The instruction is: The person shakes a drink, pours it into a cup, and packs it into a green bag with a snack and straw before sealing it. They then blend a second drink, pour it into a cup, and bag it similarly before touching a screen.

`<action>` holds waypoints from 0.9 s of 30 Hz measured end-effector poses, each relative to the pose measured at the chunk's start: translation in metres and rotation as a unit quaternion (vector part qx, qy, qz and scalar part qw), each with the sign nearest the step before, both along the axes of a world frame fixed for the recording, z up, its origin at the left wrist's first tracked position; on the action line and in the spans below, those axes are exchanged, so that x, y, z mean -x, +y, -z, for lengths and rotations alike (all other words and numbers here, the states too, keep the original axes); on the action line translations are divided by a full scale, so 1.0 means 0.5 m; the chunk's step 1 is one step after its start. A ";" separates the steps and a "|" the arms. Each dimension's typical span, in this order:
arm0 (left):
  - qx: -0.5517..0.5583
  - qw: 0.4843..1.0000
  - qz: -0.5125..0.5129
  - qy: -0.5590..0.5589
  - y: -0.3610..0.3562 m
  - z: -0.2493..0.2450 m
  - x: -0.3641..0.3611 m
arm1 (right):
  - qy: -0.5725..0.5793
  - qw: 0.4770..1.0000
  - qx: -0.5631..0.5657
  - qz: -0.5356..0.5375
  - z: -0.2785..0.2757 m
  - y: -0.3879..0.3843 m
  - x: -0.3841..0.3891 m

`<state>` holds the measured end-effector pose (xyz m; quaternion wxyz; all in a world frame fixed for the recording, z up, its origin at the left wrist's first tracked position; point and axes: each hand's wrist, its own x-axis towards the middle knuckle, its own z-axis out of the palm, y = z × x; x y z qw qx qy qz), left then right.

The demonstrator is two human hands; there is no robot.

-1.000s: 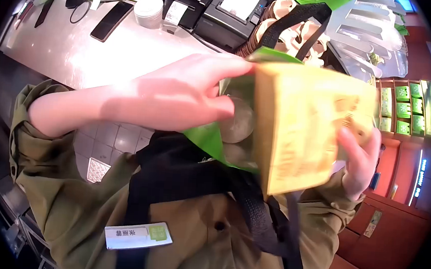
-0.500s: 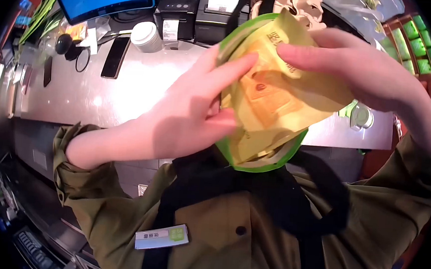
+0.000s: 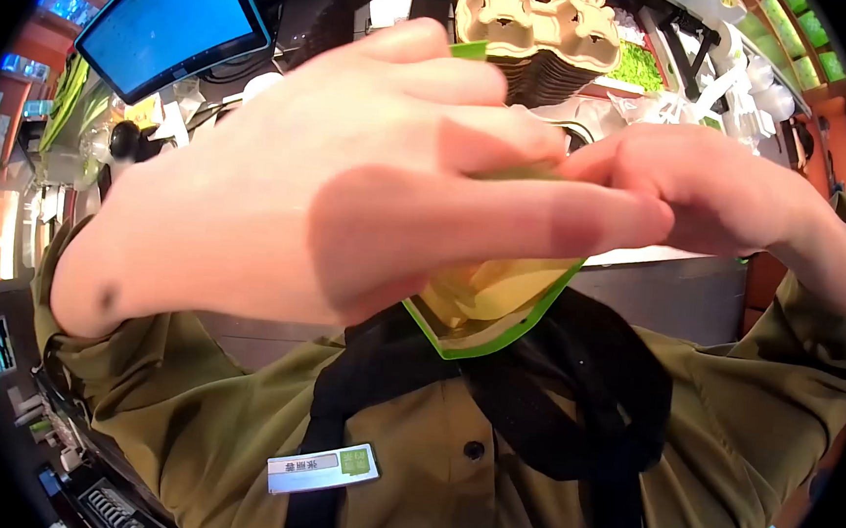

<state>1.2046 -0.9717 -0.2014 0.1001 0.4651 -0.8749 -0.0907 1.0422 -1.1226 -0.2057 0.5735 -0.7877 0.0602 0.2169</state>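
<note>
In front of me is a green-edged bag (image 3: 481, 350) with a yellow paper packet (image 3: 505, 287) inside it; both are largely behind my hands. My left hand (image 3: 389, 193) reaches across the bag's top, fingers curled, with one digit stretched to the right. From the other side my right hand (image 3: 708, 186) meets it, its fingers bent together by the packet's upper edge. Where the two hands meet, the fingertips overlap, so the exact grip is partly hidden. The packet's upper printed face cannot be seen.
A stack of moulded cardboard cup carriers (image 3: 537, 32) stands behind the hands. At the back left is a lit blue monitor (image 3: 170, 30). Crumpled clear plastic (image 3: 734, 99) lies at the back right. Dark straps (image 3: 591, 384) hang below the bag, against my clothes.
My left hand has moved up and across the packet, now hiding most of it. My right hand has shifted slightly down. The view has turned, showing more of the cup carriers.
</note>
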 end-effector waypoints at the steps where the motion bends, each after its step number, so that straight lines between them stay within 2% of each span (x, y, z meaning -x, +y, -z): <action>1: -0.055 0.998 -0.009 0.005 -0.002 -0.010 0.004 | 0.021 0.998 -0.052 0.027 0.017 0.000 0.003; 2: -0.108 0.994 -0.020 0.010 -0.004 -0.019 0.008 | 0.041 0.992 -0.104 0.056 0.035 0.001 0.005; 3: -0.159 0.987 -0.035 0.014 -0.006 -0.029 0.013 | 0.045 0.992 -0.104 0.061 0.040 -0.004 0.002; 5: -0.219 0.974 0.023 -0.056 -0.032 -0.044 -0.002 | 0.053 0.991 -0.103 0.070 0.052 -0.013 -0.004; 6: -0.232 0.969 0.060 -0.067 -0.046 -0.044 -0.009 | 0.030 0.998 0.049 -0.024 0.051 -0.024 -0.009; 7: -0.244 0.962 0.097 -0.077 -0.060 -0.044 -0.015 | 0.020 0.989 0.122 -0.081 0.055 -0.024 -0.015; 9: -0.293 0.954 0.060 -0.017 -0.046 -0.020 -0.030 | 0.033 0.953 0.241 -0.181 0.071 0.006 -0.032; 11: -0.342 0.938 0.016 0.051 -0.050 -0.015 -0.039 | 0.045 0.911 0.312 -0.265 0.089 0.028 -0.051; 12: -0.409 0.909 -0.064 0.051 -0.061 -0.019 -0.033 | 0.050 0.888 0.341 -0.305 0.098 0.040 -0.060; 14: -0.394 0.914 -0.088 -0.035 -0.078 0.013 -0.019 | 0.062 0.844 0.381 -0.373 0.112 0.056 -0.076; 15: -0.388 0.913 -0.098 -0.079 -0.087 0.029 -0.011 | 0.065 0.825 0.392 -0.401 0.120 0.063 -0.085; 16: -0.396 0.908 -0.065 -0.125 -0.089 0.049 -0.007 | 0.064 0.816 0.393 -0.419 0.125 0.067 -0.092; 18: -0.441 0.886 -0.064 -0.130 -0.089 0.067 -0.010 | 0.057 0.814 0.385 -0.430 0.134 0.056 -0.096; 20: -0.515 0.847 -0.125 -0.046 -0.090 0.073 -0.012 | 0.017 0.836 0.364 -0.410 0.169 0.030 -0.076; 22: -0.571 0.809 -0.140 -0.011 -0.089 0.079 -0.018 | -0.030 0.848 0.382 -0.367 0.244 0.004 -0.041; 24: -0.621 0.774 -0.127 -0.007 -0.092 0.075 -0.020 | -0.042 0.853 0.380 -0.355 0.257 -0.001 -0.044; 26: -0.605 0.790 -0.094 0.004 -0.079 0.085 -0.024 | -0.011 0.855 0.338 -0.392 0.175 0.013 -0.091; 27: -0.597 0.799 -0.077 0.009 -0.073 0.090 -0.026 | 0.013 0.836 0.351 -0.422 0.173 0.028 -0.107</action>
